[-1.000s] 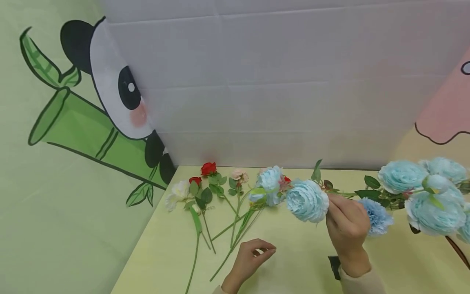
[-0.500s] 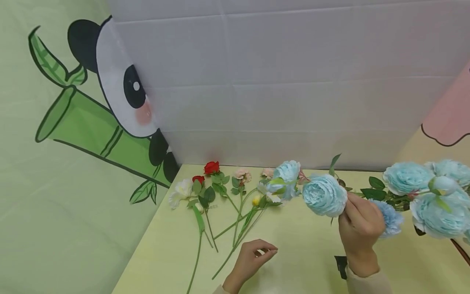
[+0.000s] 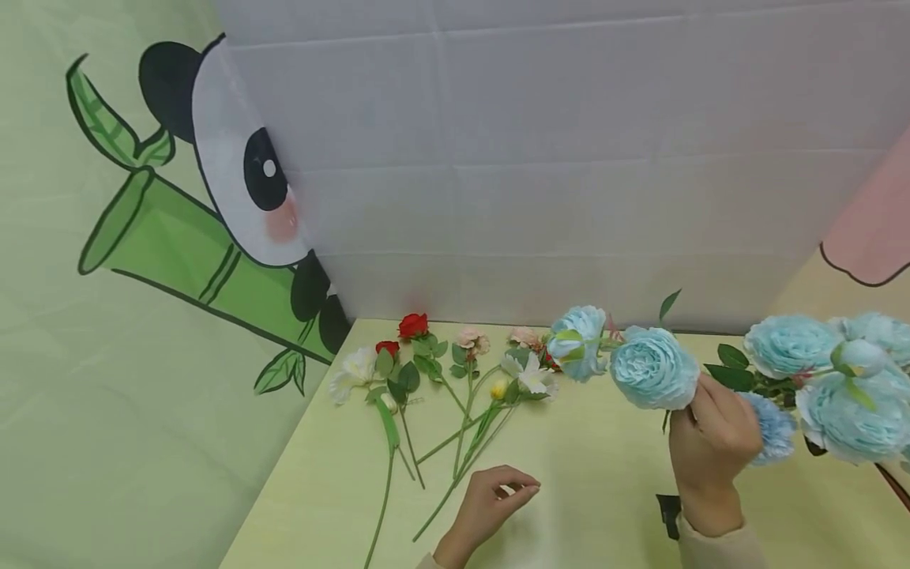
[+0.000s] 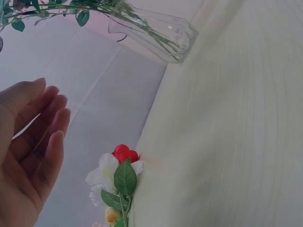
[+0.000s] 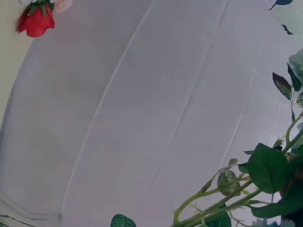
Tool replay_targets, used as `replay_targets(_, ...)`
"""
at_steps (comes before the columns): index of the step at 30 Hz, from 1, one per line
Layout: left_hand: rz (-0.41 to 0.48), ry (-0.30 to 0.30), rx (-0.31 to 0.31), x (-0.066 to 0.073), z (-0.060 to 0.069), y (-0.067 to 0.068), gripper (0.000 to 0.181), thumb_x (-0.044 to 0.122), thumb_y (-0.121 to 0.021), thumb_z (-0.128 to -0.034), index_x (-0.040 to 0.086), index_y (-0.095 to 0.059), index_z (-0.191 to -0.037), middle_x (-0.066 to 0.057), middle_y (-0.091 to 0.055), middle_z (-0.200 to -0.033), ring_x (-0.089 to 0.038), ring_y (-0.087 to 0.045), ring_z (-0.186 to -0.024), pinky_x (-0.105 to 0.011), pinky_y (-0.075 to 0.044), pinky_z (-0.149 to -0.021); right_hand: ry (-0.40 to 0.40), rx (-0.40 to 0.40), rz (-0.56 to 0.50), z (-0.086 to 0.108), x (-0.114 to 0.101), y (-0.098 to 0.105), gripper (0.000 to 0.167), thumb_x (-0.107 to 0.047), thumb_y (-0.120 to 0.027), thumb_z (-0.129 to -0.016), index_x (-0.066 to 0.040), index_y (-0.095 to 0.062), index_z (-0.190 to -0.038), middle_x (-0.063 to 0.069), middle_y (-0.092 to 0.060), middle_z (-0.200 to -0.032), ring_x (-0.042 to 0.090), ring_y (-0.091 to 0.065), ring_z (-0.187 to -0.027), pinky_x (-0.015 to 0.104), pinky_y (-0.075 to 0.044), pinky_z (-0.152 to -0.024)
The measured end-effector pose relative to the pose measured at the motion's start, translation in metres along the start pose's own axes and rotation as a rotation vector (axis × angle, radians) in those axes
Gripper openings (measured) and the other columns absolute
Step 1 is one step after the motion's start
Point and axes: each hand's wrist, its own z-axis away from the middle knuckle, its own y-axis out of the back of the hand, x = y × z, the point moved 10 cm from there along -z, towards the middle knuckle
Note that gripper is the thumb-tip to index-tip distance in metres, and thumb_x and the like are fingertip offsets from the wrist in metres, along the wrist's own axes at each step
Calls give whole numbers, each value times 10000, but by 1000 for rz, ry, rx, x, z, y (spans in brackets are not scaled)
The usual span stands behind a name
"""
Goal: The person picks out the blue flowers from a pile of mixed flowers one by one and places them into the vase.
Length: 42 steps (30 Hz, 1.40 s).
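My right hand [image 3: 714, 438] grips the stem of a light blue artificial peony [image 3: 654, 368] just behind its bloom, above the table. A second light blue peony [image 3: 579, 344] with a bud hangs to its left, seemingly on the same stem. Green leaves [image 5: 267, 168] and thorny stems crowd the lower right of the right wrist view; the fingertips are hidden. My left hand [image 3: 490, 506] hovers low over the table, fingers loosely curved and holding nothing. In the left wrist view the same left hand [image 4: 35, 137] shows its bare palm.
A glass vase [image 4: 156, 35] holds several stems. More blue peonies [image 3: 846, 411] and a blue carnation [image 3: 771, 427] are at the right. Red roses [image 3: 413, 325], white flowers [image 3: 353, 373], pink flowers [image 3: 472, 340] and a yellow bud [image 3: 498, 389] lie on the table's left half.
My right hand has moved right with the peony stem, uncovering the white flower and yellow bud on the table. The left hand has stayed almost still. The view has shifted slightly.
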Motion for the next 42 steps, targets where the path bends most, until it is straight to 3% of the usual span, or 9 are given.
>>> replay_targets(10,9,1,-1,0,2,-1,279,328,-618,-867,73,-723,-916,-36,-715,-877,46,-578,-724,-169,-508,-560,-55,-129,160,-7,8,-8,200,-35,-612,-846,94,-636,-695,236,-646,-702,406,-512,-528,474,-328,-522)
replay_targets(19,6,15,0,0,4,1,237,332,-620,-865,125,-727,-911,-27,-714,-877,45,-584,-731,-172,-509,-566,-125,-235,237,-14,16,-12,155,29,-543,-845,83,-637,-734,235,-655,-734,389,-522,-527,403,-288,-485)
replay_targets(23,2,15,0,1,4,2,257,328,-620,-866,98,-726,-911,-28,-714,-875,48,-582,-733,-170,-507,-564,-144,-274,268,-16,19,-14,142,77,-513,-801,71,-612,-700,241,-644,-718,303,-409,-445,325,-193,-447)
replay_targets(27,-3,6,4,2,4,4,257,317,-625,-865,84,-725,-909,-28,-715,-876,46,-583,-734,-167,-507,-563,-146,-295,292,-19,20,-16,159,100,-476,-770,54,-564,-646,240,-617,-669,205,-261,-461,273,-108,-466)
replay_targets(34,1,-5,9,3,6,5,211,308,-626,-866,127,-727,-903,-27,-715,-869,45,-582,-730,-171,-506,-555,-143,-337,360,-24,21,-18,254,-7,-526,-860,67,-536,-617,251,-574,-596,239,-288,-414,279,-103,-431)
replay_targets(38,25,11,6,1,7,5,245,317,-629,-862,96,-726,-907,-37,-715,-873,46,-581,-733,-177,-511,-559,-195,-398,432,-26,25,-18,405,-113,-516,-910,39,-450,-541,213,-457,-481,237,-254,-393,286,-94,-395)
replay_targets(42,23,8,6,1,8,4,239,321,-626,-863,108,-727,-905,-33,-715,-874,44,-582,-734,-174,-509,-557,-316,-486,472,-26,36,-21,442,-150,-525,-905,-22,-376,-509,145,-366,-443,250,-265,-389,300,-103,-371)
